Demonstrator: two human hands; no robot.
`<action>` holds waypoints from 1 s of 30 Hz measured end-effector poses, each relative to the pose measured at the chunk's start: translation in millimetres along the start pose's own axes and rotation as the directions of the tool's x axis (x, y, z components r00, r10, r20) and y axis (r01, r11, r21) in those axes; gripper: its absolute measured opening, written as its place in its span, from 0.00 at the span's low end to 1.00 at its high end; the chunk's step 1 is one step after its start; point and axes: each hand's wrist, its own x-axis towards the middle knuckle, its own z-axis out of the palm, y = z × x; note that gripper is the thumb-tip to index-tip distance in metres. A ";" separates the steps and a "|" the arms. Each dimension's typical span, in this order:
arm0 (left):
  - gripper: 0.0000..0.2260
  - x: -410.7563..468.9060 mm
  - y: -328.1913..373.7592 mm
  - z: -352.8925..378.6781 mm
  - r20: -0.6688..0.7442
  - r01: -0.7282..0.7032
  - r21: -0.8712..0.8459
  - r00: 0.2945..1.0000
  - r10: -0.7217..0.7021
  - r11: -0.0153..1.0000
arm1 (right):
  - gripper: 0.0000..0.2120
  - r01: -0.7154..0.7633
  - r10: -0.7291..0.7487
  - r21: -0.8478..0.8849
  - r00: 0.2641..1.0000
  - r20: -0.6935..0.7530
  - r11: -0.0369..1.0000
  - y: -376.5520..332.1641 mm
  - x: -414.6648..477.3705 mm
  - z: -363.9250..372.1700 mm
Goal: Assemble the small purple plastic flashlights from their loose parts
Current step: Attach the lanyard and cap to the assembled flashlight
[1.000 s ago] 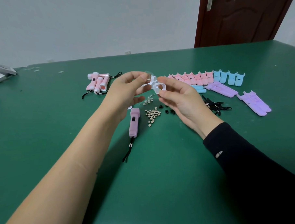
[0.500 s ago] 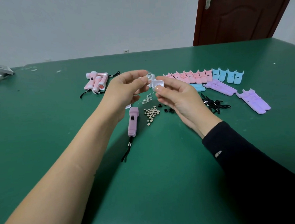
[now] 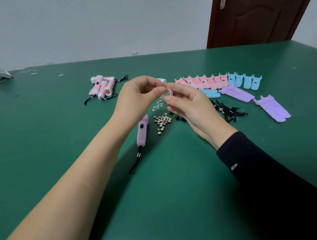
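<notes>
While one purple flashlight (image 3: 142, 131) lies done below the hands, left hand (image 3: 140, 97) & right hand (image 3: 190, 107) both pinch a clear lens cap (image 3: 165, 93) at fingertips, mid-air; purple shells (image 3: 236, 93) sit unassembled, far right.

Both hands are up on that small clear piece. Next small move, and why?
Likely seat it: the left hand and right hand both pinch the clear piece between fingertips above the table, so it looks mid-fit. I'd press it home before reaching for the purple flashlight lying below, whose head end the left hand hides.
</notes>
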 end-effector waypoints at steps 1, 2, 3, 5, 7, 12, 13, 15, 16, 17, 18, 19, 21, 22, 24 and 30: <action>0.05 -0.4 0.2 0.6 -0.010 -0.006 0.028 1.000 0.006 1.000 | 0.15 -0.009 0.009 0.011 1.000 -0.001 1.000 0.0 0.0 -0.1; 0.05 -0.7 0.5 1.2 -0.017 -0.012 0.051 1.000 0.013 0.999 | 0.15 -0.018 0.018 0.020 1.000 -0.001 1.000 -0.1 0.1 -0.1; 0.06 -1.0 1.1 1.4 -0.021 -0.017 0.068 1.000 0.019 0.998 | 0.16 -0.026 0.026 0.024 1.000 -0.001 0.999 -0.1 0.1 0.0; 0.07 -1.4 2.2 1.8 -0.027 -0.024 0.092 0.999 0.027 0.995 | 0.18 -0.037 0.037 0.025 0.999 -0.002 0.999 0.2 -0.1 0.6; 0.07 -1.2 2.5 1.9 -0.031 -0.027 0.113 0.999 0.031 0.993 | 0.19 -0.041 0.041 0.023 0.999 -0.007 0.999 0.4 -0.4 1.4; 0.03 -0.5 1.7 2.1 -0.056 -0.020 0.127 0.998 0.027 0.992 | 0.18 -0.052 0.053 0.040 0.998 -0.039 0.998 1.4 0.0 1.8; 0.03 -0.1 1.4 1.8 -0.061 -0.021 0.129 0.998 0.029 0.991 | 0.18 -0.052 0.054 0.039 0.998 -0.042 0.998 1.7 0.3 1.6; 0.04 -0.1 1.3 1.7 -0.063 -0.024 0.130 0.998 0.032 0.991 | 0.18 -0.053 0.054 0.026 0.998 -0.038 0.998 2.5 0.7 1.5; 0.05 -0.4 1.5 1.9 -0.056 -0.026 0.129 0.998 0.033 0.991 | 0.19 -0.054 0.054 0.021 0.998 -0.031 0.998 2.8 0.8 1.5; 0.06 -0.9 1.7 2.1 -0.047 -0.028 0.128 0.998 0.034 0.991 | 0.19 -0.054 0.055 0.022 0.998 -0.023 0.998 3.0 0.8 1.5; 0.07 -1.4 2.0 2.2 -0.035 -0.031 0.127 0.999 0.035 0.991 | 0.19 -0.054 0.055 0.027 0.998 -0.016 0.998 3.1 0.8 1.4; 0.08 -1.8 2.2 2.3 -0.025 -0.033 0.123 0.999 0.036 0.992 | 0.20 -0.054 0.054 0.032 0.998 -0.011 0.998 3.0 0.9 1.2; 0.08 -1.9 1.7 2.2 -0.009 -0.037 0.107 0.999 0.038 0.994 | 0.20 -0.053 0.054 0.035 0.999 -0.010 0.998 2.8 0.8 0.9; 0.08 -1.6 1.1 2.2 -0.005 -0.040 0.100 0.999 0.041 0.994 | 0.20 -0.053 0.054 0.036 0.999 -0.009 0.998 2.6 0.7 1.0; 0.07 -1.1 -1.0 2.5 -0.002 -0.050 0.089 0.999 0.050 0.995 | 0.20 -0.055 0.055 0.037 0.998 0.001 0.998 2.4 0.4 1.7; 0.04 0.5 -3.7 3.3 0.014 0.028 -0.083 1.000 -0.027 0.996 | 0.20 -0.050 0.050 0.048 0.999 0.004 0.998 0.8 -0.8 4.3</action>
